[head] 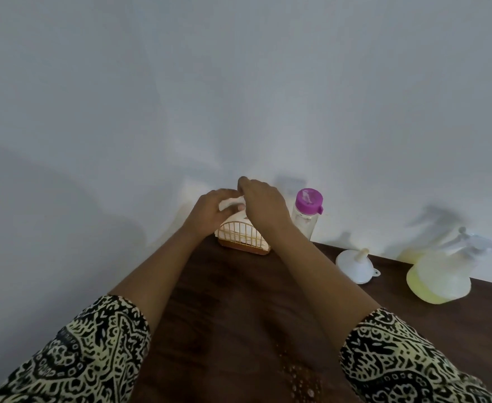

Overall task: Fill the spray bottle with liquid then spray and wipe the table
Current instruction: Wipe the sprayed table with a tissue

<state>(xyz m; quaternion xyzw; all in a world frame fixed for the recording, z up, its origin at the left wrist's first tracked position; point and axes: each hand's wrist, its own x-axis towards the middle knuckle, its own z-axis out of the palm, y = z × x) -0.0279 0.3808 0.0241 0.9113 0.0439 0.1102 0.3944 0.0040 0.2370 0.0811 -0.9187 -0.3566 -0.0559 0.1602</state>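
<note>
Nearest the camera, a patch of fine droplets (298,376) lies on the dark wooden table (233,309), between the two patterned sleeves (73,359) and well short of both hands. Both forearms extend forward and converge above a napkin holder (243,239) with a cream wire arch and a brown base, standing at the table's far edge against the white wall (239,82). The left hand (209,212) is curled with fingers bent around the top of a white napkin (228,203) rising from the holder, gripping it. The right hand (263,206) sits just beside the left, knuckles up, its fingertips pinched at the same napkin; the exact contact point is hidden behind the fingers. Just to the right of the right hand stands a clear bottle (305,218) with a purple cap, upright and close to the wall. Farther right, a white funnel (354,264) rests mouth-down on the table with its spout pointing up. Well apart to the right of both hands stands the spray bottle (439,276), holding pale yellow liquid, its white trigger head fitted on top.
</note>
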